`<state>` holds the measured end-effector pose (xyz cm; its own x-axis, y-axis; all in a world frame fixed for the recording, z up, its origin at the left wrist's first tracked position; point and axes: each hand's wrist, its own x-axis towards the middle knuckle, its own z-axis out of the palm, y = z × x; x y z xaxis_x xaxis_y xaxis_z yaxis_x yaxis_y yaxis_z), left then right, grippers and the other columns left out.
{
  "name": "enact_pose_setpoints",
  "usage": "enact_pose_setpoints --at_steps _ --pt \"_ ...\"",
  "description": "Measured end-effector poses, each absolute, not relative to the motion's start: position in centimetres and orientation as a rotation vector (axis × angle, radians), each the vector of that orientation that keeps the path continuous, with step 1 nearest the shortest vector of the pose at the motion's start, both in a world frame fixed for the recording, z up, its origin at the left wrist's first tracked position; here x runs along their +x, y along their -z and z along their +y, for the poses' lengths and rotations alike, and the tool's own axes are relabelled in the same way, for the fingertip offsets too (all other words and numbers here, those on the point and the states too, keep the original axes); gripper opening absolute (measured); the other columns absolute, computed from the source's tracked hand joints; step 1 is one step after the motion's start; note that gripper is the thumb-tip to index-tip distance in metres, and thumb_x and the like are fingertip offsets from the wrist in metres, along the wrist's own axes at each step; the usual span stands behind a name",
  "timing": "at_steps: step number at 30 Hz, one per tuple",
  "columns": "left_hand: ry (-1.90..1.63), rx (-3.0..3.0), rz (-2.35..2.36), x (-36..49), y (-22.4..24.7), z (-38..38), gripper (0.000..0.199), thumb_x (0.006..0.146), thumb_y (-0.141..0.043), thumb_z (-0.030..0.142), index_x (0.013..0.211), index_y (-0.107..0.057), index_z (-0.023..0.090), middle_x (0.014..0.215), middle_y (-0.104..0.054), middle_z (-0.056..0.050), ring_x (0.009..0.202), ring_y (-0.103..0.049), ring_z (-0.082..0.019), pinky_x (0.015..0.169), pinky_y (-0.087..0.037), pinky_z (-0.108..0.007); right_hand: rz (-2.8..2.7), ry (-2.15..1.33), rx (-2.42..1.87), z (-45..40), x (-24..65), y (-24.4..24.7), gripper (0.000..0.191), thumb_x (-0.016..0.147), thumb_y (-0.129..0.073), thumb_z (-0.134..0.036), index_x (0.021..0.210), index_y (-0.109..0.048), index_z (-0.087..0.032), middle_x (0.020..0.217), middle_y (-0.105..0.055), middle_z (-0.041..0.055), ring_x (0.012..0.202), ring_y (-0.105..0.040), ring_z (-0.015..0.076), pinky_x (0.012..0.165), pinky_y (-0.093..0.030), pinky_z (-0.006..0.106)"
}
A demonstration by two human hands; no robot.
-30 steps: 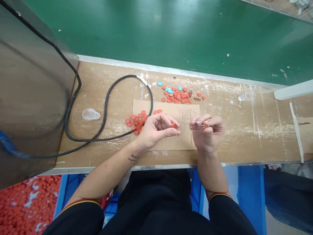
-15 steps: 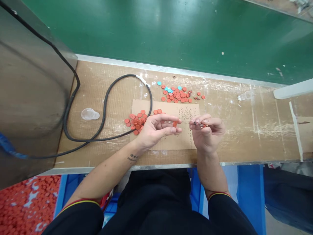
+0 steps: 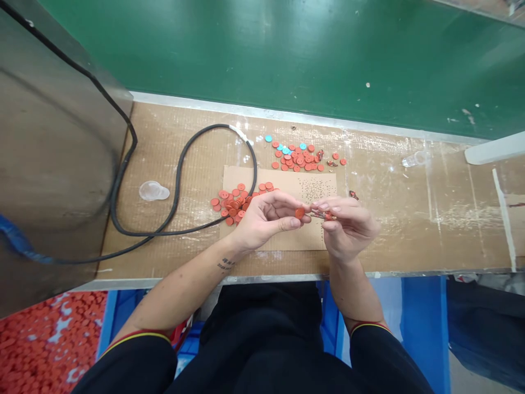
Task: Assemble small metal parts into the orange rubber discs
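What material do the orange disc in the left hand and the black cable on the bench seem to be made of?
The orange disc in the left hand looks like rubber or a soft plastic: its surface is matte, with no shine, though the view cannot settle which. The black cable looks rubber-sheathed: it has a dull, smooth finish and bends in loose curves.

One left hand [image 3: 266, 221], one right hand [image 3: 350, 227], one orange button [image 3: 299, 213], one small metal part [image 3: 321, 215]
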<state>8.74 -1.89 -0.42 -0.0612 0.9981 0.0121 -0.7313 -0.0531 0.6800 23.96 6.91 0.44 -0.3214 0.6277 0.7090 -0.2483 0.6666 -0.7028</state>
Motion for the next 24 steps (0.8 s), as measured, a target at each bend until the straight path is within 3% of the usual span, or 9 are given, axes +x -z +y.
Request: enact_pose_setpoints --at_steps 8,14,21,24 --pt "-1.596 0.523 0.652 8.76 0.35 -1.85 0.025 0.077 -0.096 0.021 0.093 -0.077 0.021 0.099 -0.083 -0.001 0.084 -0.081 -0.013 0.077 -0.066 -0.019 -1.726 -0.803 -0.307 6.93 23.63 -0.41 0.014 0.095 -0.08 -0.035 0.107 -0.075 -0.031 0.087 -0.078 -0.0022 0.077 -0.081 0.0178 0.068 -0.072 0.034" --pt "-1.586 0.531 0.658 8.58 -0.18 -1.65 0.027 0.083 -0.091 0.04 0.09 -0.076 0.019 0.097 -0.083 -0.005 0.072 -0.077 -0.011 0.072 -0.064 -0.021 -1.731 -0.814 -0.287 6.92 23.63 -0.48 0.016 0.095 -0.08 -0.032 0.111 -0.075 -0.03 0.09 -0.08 -0.0019 0.08 -0.082 0.0175 0.07 -0.073 0.032" --pt "-1.578 0.568 0.739 8.81 0.36 -1.85 0.034 0.077 -0.096 0.037 0.102 -0.079 0.021 0.104 -0.083 -0.007 0.096 -0.081 -0.021 0.087 -0.067 -0.031 -1.731 -0.785 -0.311 6.88 23.58 -0.32 0.013 0.095 -0.079 -0.038 0.102 -0.073 -0.029 0.084 -0.077 -0.0023 0.078 -0.081 0.0195 0.068 -0.072 0.037" --pt "-1.581 0.568 0.74 8.82 0.61 -2.0 0.035 0.076 -0.097 0.034 0.104 -0.079 0.022 0.107 -0.083 -0.006 0.097 -0.081 -0.022 0.091 -0.068 -0.035 -1.74 -0.796 -0.298 6.9 23.56 -0.19 0.012 0.095 -0.079 -0.036 0.101 -0.073 -0.029 0.084 -0.077 -0.0023 0.08 -0.081 0.02 0.07 -0.073 0.038"
